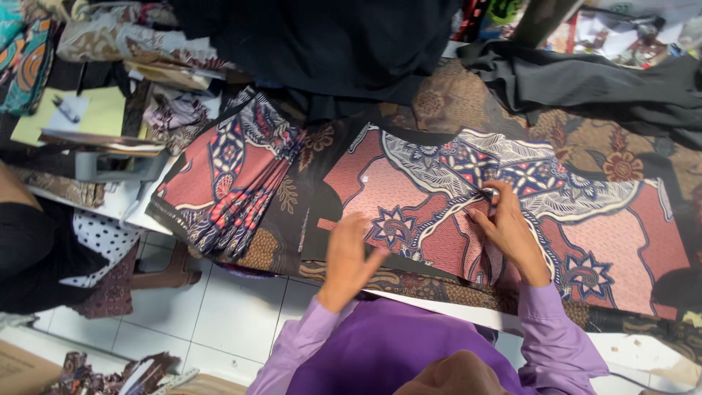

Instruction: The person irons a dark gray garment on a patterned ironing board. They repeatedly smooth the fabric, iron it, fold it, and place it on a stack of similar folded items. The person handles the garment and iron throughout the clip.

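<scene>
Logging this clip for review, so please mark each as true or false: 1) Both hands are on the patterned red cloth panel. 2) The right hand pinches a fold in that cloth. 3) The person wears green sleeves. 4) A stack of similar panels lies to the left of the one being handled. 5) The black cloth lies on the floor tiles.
1) True: the left hand lies flat on the red patterned cloth panel and the right hand touches it too.
2) True: its fingertips pinch a raised fold.
3) False: the sleeves are purple.
4) True: the stack of panels lies left.
5) False: the black cloth lies up on the table.
</scene>
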